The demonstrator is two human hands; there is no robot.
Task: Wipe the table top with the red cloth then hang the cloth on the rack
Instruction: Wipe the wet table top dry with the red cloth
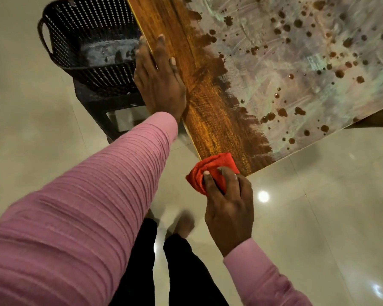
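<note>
Crumpled red cloth (210, 170) at our streaked wooden desk's (208, 96) corner
Our right hand (229, 204) grips and half hides it; our left hand (159, 80) lies flat on the edge, overlapping a black perforated basket (86, 40).

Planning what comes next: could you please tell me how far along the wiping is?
Done: a strip of the table top along one edge shows clean wood grain. In hand: the right hand grips the red cloth at the near corner; the left hand rests flat on that edge. Left: the pale smeared area with brown spots, then hanging the cloth; no rack is in view.
</note>
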